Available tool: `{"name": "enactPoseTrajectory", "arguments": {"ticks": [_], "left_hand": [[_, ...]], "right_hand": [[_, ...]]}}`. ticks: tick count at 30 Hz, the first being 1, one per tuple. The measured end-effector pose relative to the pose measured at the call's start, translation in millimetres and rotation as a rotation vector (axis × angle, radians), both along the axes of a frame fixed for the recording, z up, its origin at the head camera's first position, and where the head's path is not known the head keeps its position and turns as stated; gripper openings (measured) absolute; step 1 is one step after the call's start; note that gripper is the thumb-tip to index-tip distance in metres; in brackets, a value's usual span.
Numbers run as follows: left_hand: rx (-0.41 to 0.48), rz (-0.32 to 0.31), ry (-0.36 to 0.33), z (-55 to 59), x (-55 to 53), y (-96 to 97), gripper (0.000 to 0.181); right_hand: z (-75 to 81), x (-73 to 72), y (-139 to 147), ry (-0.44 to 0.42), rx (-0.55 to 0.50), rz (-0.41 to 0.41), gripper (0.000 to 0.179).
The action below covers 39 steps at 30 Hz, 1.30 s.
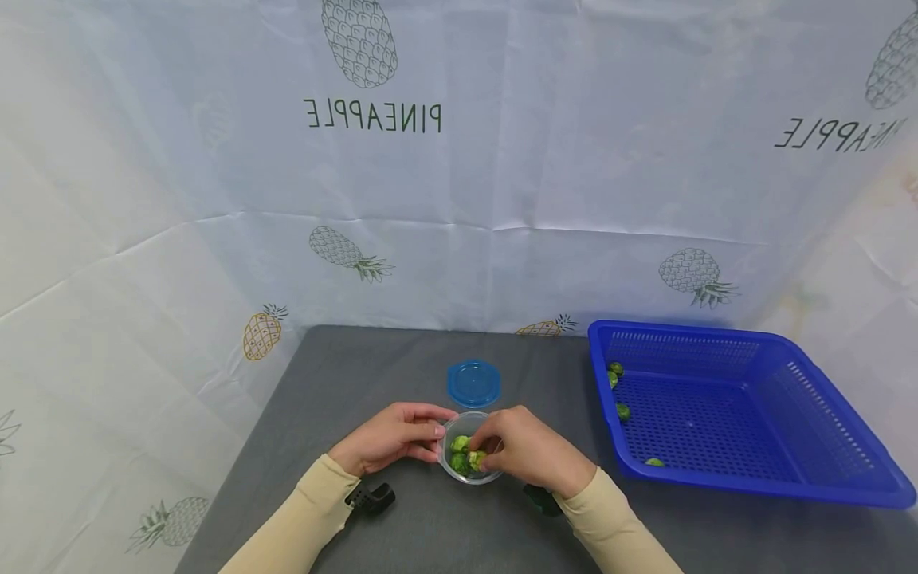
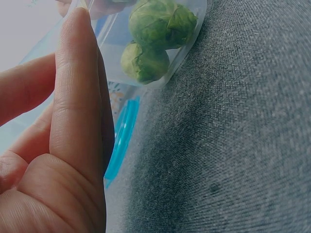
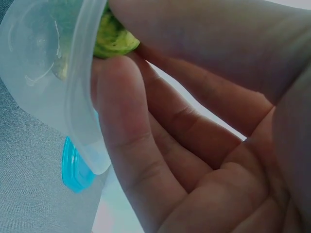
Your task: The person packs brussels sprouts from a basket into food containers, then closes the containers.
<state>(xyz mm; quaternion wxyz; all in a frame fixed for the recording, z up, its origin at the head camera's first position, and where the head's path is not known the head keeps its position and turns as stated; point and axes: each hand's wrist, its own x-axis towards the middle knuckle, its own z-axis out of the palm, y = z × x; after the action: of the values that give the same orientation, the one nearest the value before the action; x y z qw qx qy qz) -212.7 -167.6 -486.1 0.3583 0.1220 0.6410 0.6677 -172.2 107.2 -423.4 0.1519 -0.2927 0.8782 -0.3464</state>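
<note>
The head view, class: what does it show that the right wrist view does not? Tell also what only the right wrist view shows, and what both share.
Only the head view shows the rectangular blue plastic basket with round green Brussels sprouts in it, the bare left hand at the round clear plastic bowl, and outlined pineapple drawings.

Only the right wrist view shows the palm side of the bare right hand.

Both show that hand, the pinched green sprout, the bowl, the round blue plastic lid and the grey tabletop.
</note>
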Motion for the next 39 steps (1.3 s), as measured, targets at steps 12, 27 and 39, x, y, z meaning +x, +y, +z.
{"name": "enactPoseTrajectory", "arguments": {"ticks": [12, 27, 39], "left_hand": [[0.006, -0.010, 0.005, 1.2, 0.3, 0.8, 0.049], [0.011, -0.019, 0.031, -0.5, -0.3, -0.5, 0.053], [0.030, -0.040, 0.039, -1.2, 1.0, 2.4, 0.055]], "right_hand": [[-0.1, 1.9, -2.6, -0.014, -0.002, -0.010, 0.019], [43.6, 0.0, 31.3, 0.051, 0.026, -0.068, 0.018], [99.9, -25.0, 153.2, 0.091, 0.161, -0.214, 0.021]]}}
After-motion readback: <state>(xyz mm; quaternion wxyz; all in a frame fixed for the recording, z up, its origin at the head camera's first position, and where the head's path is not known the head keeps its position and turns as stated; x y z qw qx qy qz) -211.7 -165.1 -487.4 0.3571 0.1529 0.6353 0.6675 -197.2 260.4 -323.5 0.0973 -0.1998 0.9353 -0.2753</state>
